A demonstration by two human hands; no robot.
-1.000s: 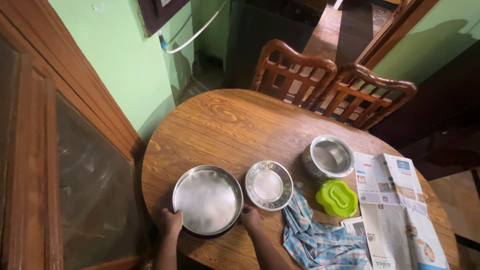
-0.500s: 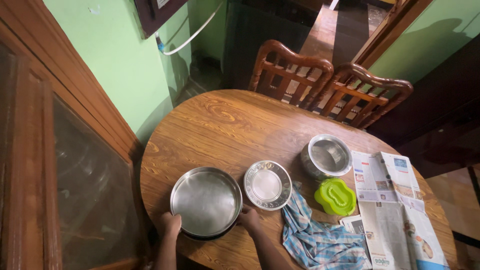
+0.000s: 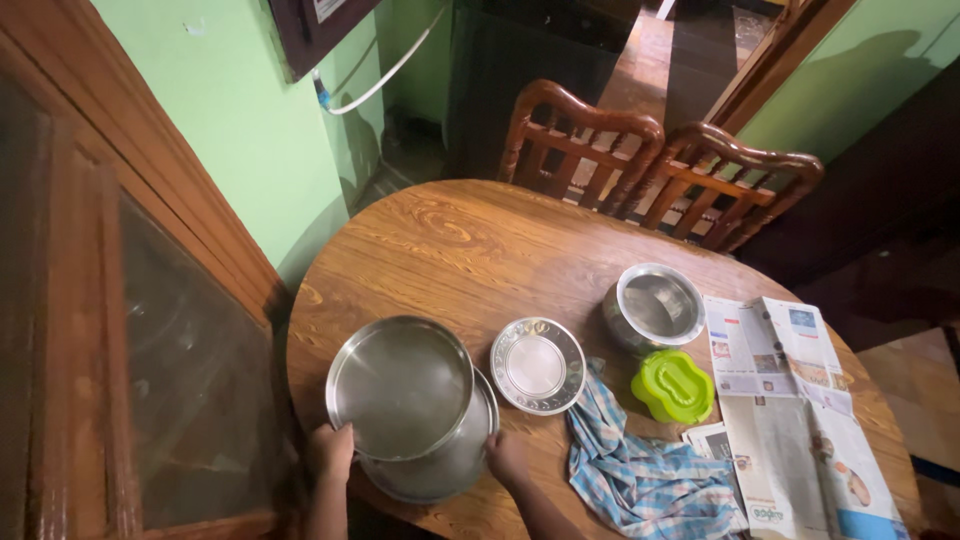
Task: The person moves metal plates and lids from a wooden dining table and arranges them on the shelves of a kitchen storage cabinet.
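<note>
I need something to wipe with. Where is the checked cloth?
The blue checked cloth lies on the table's near right, between the small steel plate and newspaper.

Two round steel pans sit at the near left edge of the wooden counter (image 3: 450,240). The upper steel pan (image 3: 400,387) is shallow, straight-walled and empty, with a dull shiny floor; it is lifted and tilted, shifted left off the one beneath. The lower steel pan (image 3: 455,465) shows only as a crescent along its right and near rim.
</note>
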